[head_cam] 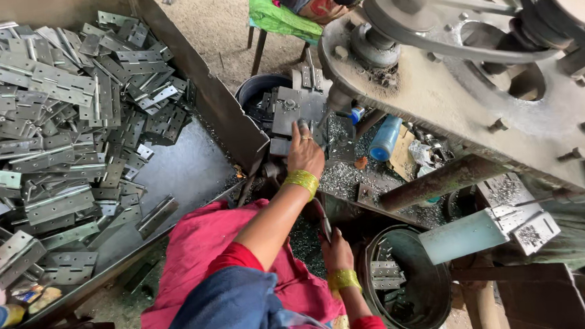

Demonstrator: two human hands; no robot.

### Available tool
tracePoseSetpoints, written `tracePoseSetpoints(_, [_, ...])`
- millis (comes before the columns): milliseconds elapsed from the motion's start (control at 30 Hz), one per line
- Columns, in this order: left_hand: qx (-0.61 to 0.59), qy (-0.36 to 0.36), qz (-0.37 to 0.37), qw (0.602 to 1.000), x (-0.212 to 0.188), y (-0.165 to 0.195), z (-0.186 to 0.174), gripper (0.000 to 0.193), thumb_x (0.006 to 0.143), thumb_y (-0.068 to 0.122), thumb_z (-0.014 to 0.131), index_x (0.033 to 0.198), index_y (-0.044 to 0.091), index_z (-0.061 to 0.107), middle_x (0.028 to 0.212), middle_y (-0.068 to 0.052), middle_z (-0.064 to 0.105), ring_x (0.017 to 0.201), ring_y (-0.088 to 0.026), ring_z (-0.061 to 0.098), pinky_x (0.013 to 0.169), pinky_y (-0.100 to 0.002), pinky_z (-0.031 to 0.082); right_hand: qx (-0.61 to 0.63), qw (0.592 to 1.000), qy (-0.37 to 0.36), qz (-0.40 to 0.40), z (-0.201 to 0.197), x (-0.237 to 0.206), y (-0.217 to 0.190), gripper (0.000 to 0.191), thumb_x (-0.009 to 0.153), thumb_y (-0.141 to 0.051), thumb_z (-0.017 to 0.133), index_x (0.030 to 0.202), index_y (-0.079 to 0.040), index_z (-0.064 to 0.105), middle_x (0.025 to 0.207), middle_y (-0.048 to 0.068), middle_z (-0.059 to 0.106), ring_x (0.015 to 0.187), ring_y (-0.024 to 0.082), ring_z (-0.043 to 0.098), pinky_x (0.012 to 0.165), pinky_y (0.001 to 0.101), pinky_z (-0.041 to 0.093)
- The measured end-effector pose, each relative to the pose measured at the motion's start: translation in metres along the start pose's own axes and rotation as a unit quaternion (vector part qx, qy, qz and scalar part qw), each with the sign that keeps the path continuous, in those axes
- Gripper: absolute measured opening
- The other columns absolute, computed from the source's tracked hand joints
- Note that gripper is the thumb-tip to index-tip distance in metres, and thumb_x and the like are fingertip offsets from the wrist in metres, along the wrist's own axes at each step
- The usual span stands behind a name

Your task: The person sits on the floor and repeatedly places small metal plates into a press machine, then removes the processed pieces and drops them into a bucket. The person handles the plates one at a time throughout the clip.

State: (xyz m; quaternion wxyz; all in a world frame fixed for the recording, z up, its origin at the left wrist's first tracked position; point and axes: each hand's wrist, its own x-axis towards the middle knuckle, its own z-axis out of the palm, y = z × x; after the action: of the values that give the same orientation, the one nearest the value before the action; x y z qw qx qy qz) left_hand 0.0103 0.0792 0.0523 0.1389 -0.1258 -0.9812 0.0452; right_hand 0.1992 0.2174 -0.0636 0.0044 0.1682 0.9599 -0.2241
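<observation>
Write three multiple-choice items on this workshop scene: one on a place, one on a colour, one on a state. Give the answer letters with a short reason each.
1. Where does the heap of metal hinges lie?
A. In the tray on the left
B. On the green stool
C. On top of the machine

2. What colour are the bangles on the wrists?
A. Blue
B. Yellow-gold
C. Black

3. How does the left hand stand?
A. Resting in the lap
B. Gripping the blue bottle
C. Reaching forward, fingers on the metal fixture under the machine's spindle

Answers:
1 A, the hinges fill the metal tray at the left.
2 B, both wrists show yellow-gold bands.
3 C, the fingertips touch the fixture, while the right hand sits low beside the round bin, on a dark handle.
</observation>
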Motion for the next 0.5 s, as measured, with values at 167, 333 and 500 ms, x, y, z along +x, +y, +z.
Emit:
tracePoseSetpoints(167, [-0.104,-0.089,0.031,0.99,-0.016,-0.014,-0.014,0.034,0.096,0.022,0.051,0.111,0.008,0.077,0.159,-0.016,0.042,0.155,-0.037,0.02,0.121,-0.061,-0.004,-0.042,0.997,-0.057,0.042,-0.002,0.017,0.017,0.051,0.09,-0.048,0.065,0.119,-0.007,0.063,0.104,0.028,0.071,0.102,0.047,0.067,0.085,0.0549,0.053])
tracePoseSetpoints(333, [-0.073,-0.105,0.018,0.992,0.001,-0.013,-0.021,0.036,0.1,0.022,0.048,0.12,0.004,0.073,0.161,-0.016,0.039,0.155,-0.034,0.02,0.122,-0.061,-0.005,-0.034,0.998,-0.049,0.007,-0.032,0.041,0.004,0.047,0.09,-0.048,0.064,0.115,-0.009,0.069,0.104,0.026,0.073,0.103,0.045,0.07,0.086,0.0529,0.056])
tracePoseSetpoints(500, [-0.078,-0.003,-0.023,0.997,0.003,-0.015,-0.008,0.041,0.097,0.021,0.048,0.128,0.005,0.071,0.159,-0.016,0.042,0.152,-0.035,0.022,0.12,-0.062,-0.003,-0.005,0.998,-0.032,0.055,0.001,0.007,-0.003,0.051,0.088,-0.047,0.064,0.122,-0.009,0.064,0.103,0.028,0.071,0.101,0.048,0.066,0.086,0.0555,0.053])
